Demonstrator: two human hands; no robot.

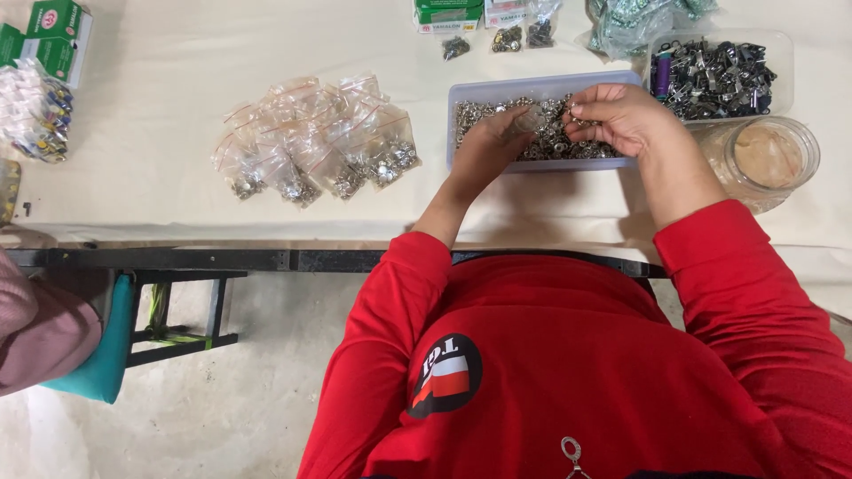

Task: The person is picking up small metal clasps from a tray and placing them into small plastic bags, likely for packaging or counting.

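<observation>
Both my hands over the tray of small metal rings

My left hand (493,142) pinches a small clear bag (529,118) by its mouth, fingers together on it, right above the pale tray (461,89) of silvery rings (550,133). My right hand (617,115) hovers beside it, fingertips pressed together, though I cannot tell what they hold. A heap of filled bags (319,142) lies to the left, a jar (768,160) to the right.

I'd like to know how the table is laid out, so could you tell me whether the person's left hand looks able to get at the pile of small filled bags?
Probably yes. The left hand is over the tray of metal rings, and the pile of small bags lies just to its left on the bare cloth, with nothing between them.
</observation>
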